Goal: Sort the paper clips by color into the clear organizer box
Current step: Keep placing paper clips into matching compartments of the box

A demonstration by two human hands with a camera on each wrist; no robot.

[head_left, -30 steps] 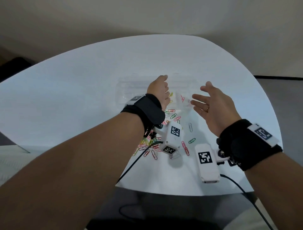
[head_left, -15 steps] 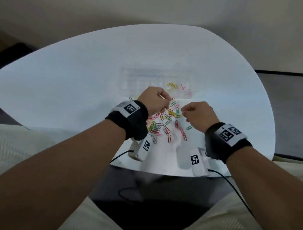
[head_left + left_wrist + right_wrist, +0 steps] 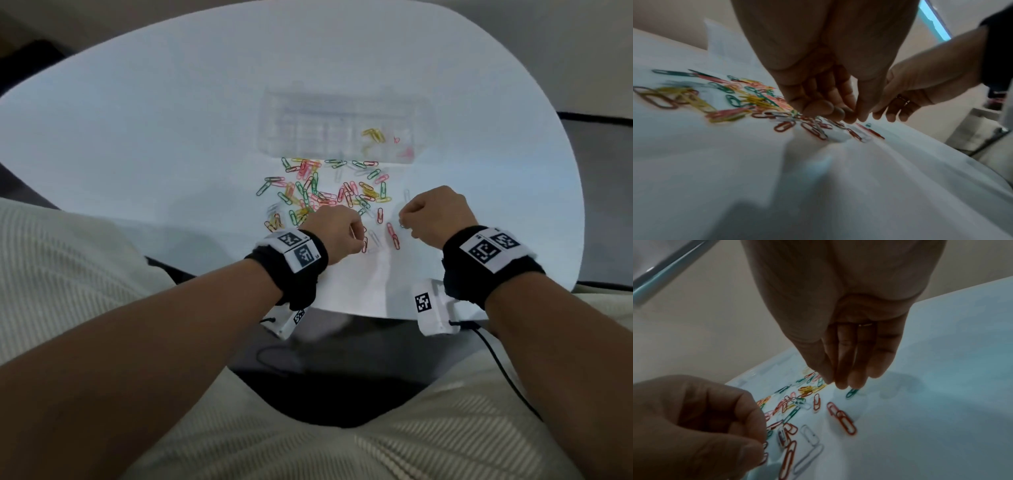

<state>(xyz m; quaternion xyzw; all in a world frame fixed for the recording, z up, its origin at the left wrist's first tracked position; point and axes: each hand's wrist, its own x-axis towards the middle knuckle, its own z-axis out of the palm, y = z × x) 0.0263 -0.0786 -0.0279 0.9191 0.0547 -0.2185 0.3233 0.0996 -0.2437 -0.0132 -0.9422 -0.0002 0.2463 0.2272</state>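
A clear organizer box (image 3: 308,130) stands at the far side of the white table (image 3: 171,137). Yellow clips (image 3: 373,135) and pink clips (image 3: 406,150) lie in its right compartments. A mixed pile of coloured paper clips (image 3: 325,195) lies in front of the box. My left hand (image 3: 359,240) is at the pile's near edge, fingers curled, thumb and forefinger pinching a red clip (image 3: 764,445). My right hand (image 3: 838,382) points down to the right of the pile. Its fairly straight fingertips touch a green clip (image 3: 852,392) lying flat on the table.
Two overlapping red clips (image 3: 842,420) and some clear ones (image 3: 809,434) lie between the hands. The table's near edge (image 3: 342,310) runs just below both wrists. A white camera module (image 3: 431,308) with a black cable hangs over that edge, above my lap.
A second ago both hands were open over the box. They drew back to the pile with fingers curling, and now sit at its near edge, the right one on a green clip.
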